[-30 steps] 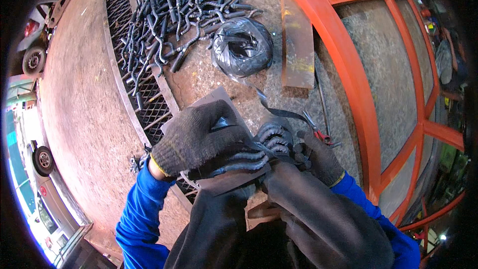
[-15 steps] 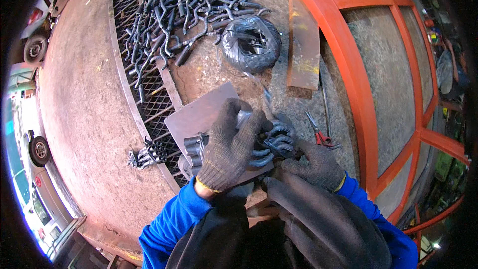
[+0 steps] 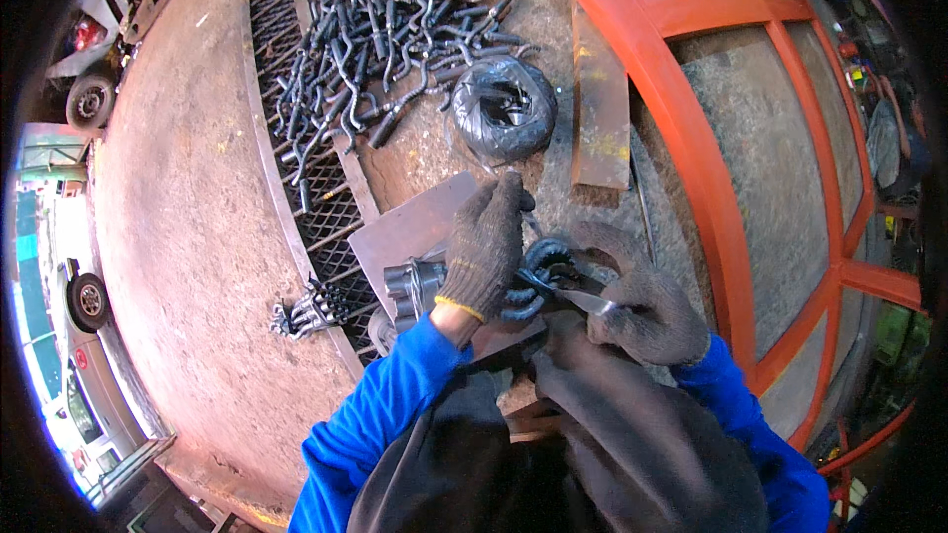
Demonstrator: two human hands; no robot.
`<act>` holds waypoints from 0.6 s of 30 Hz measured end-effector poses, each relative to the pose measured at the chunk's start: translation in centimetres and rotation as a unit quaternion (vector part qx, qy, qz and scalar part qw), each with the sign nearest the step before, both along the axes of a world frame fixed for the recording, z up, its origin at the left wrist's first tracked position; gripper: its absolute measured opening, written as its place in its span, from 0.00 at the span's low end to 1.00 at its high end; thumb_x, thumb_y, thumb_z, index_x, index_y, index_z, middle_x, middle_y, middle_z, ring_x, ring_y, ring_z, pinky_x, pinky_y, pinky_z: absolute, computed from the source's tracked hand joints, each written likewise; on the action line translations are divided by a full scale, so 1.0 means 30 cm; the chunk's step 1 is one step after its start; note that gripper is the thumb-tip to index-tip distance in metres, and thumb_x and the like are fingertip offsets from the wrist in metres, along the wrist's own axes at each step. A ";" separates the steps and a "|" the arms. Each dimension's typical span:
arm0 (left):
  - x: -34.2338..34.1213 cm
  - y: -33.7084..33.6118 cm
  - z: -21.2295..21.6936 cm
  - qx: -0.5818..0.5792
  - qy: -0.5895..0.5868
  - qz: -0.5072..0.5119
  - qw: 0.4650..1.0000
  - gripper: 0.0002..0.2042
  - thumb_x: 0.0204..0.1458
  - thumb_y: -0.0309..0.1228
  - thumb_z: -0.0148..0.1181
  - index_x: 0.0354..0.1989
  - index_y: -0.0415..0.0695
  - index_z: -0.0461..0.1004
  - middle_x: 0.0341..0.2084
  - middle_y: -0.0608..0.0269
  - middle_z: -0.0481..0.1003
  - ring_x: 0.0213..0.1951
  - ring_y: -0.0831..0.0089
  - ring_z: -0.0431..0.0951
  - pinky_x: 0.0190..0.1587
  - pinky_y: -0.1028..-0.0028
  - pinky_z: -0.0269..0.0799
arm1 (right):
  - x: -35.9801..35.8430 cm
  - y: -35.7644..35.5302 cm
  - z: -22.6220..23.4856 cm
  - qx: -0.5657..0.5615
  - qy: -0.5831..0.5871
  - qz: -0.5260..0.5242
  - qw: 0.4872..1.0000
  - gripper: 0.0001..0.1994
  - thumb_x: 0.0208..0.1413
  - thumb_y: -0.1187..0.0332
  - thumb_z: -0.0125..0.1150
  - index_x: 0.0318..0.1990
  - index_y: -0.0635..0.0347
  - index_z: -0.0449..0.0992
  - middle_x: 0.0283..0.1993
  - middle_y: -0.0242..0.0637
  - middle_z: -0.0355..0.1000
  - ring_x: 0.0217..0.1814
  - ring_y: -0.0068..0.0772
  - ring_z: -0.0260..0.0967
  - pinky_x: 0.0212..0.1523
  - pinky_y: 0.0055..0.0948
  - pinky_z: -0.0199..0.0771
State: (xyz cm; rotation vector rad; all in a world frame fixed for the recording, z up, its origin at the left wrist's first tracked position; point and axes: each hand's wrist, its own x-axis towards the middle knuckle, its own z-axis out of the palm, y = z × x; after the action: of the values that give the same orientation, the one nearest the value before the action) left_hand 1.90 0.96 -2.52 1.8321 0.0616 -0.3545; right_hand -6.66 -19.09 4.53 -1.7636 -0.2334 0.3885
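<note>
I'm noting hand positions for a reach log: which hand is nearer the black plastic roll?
Left. The left hand is just below the roll in view; the right hand sits lower and farther right.

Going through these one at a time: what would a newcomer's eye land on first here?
Probably the big orange-red frame sweeping down the right side. Next, the tangled heap of dark, bent pieces at the upper middle, partly over a grating, with a shiny dark roll just below and right of it. Then, at the centre, the gloved left hand and right hand beside a bundle of curved pieces.
</note>
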 end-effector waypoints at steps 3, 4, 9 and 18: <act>0.002 -0.027 -0.026 -0.018 0.020 0.018 0.999 0.25 0.65 0.48 0.47 0.34 0.33 0.77 0.24 0.48 0.76 0.30 0.62 0.75 0.37 0.61 0.68 | -0.067 0.037 -0.043 0.124 0.192 -0.126 0.965 0.10 0.64 0.64 0.55 0.41 0.61 0.77 0.40 0.42 0.73 0.46 0.35 0.70 0.46 0.31 0.70; -0.009 -0.051 -0.017 -0.025 -0.015 0.033 0.999 0.25 0.64 0.47 0.46 0.34 0.32 0.76 0.27 0.41 0.77 0.31 0.51 0.77 0.39 0.57 0.69 | -0.073 0.047 -0.136 0.229 0.144 -0.103 0.957 0.10 0.66 0.65 0.51 0.39 0.61 0.75 0.38 0.42 0.72 0.43 0.36 0.69 0.45 0.31 0.68; 0.054 -0.088 0.030 0.155 -0.085 -0.006 0.984 0.27 0.63 0.50 0.46 0.38 0.33 0.77 0.35 0.34 0.76 0.42 0.37 0.75 0.44 0.51 0.69 | -0.126 0.088 -0.301 -0.129 -0.077 -0.161 0.976 0.14 0.59 0.61 0.61 0.41 0.65 0.75 0.29 0.44 0.72 0.32 0.45 0.69 0.38 0.39 0.68; 0.175 -0.066 0.032 0.129 0.165 -0.136 0.968 0.31 0.58 0.55 0.47 0.57 0.40 0.67 0.27 0.46 0.77 0.30 0.54 0.79 0.32 0.58 0.73 | -0.125 0.088 -0.145 0.026 -0.084 -0.108 0.990 0.13 0.60 0.61 0.57 0.30 0.61 0.79 0.31 0.48 0.75 0.30 0.46 0.72 0.35 0.41 0.70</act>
State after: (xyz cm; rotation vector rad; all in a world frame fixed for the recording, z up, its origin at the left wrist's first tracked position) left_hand 7.15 -1.01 -1.55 2.0252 0.0900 -0.8783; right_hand -10.40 -16.46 0.18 -1.7505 -0.1687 0.0768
